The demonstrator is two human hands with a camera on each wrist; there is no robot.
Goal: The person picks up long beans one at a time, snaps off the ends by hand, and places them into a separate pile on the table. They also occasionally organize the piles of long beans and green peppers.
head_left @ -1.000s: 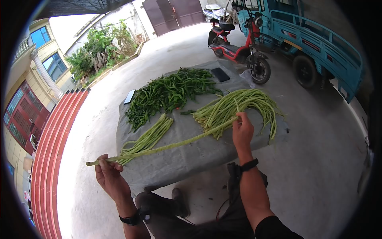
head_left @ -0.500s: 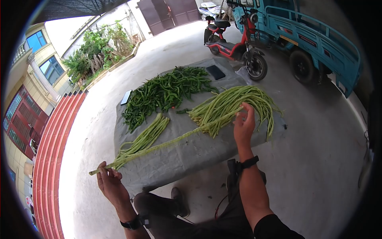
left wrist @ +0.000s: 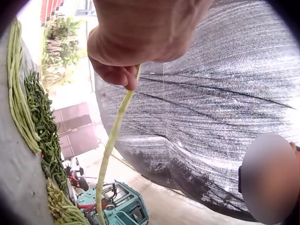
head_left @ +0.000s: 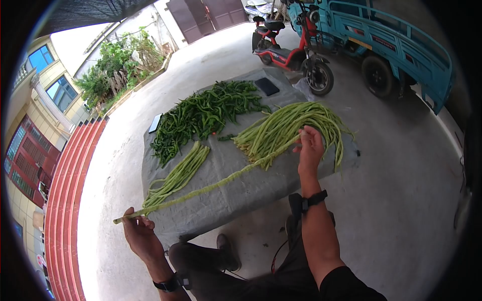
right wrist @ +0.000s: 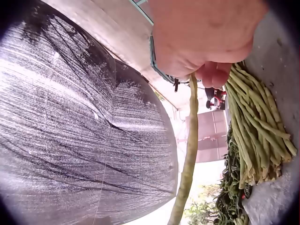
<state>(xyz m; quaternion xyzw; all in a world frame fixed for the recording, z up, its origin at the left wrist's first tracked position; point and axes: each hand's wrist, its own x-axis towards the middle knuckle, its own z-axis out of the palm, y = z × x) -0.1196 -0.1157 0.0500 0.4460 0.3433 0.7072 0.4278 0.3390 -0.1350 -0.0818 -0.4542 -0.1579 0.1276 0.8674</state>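
A: The left hand [head_left: 139, 235] pinches one end of the long bean [head_left: 211, 184], the right hand [head_left: 310, 148] the other, stretched above the cloth [head_left: 251, 193].

B: Pulled tighter, it may well snap, or slip free.

Seen from below, the right hand [right wrist: 206, 37] pinches one long green bean [right wrist: 187, 154] that hangs down past a dark shade net [right wrist: 70, 131], with a heap of long beans [right wrist: 255, 126] just beside it on grey cloth [right wrist: 281, 51].
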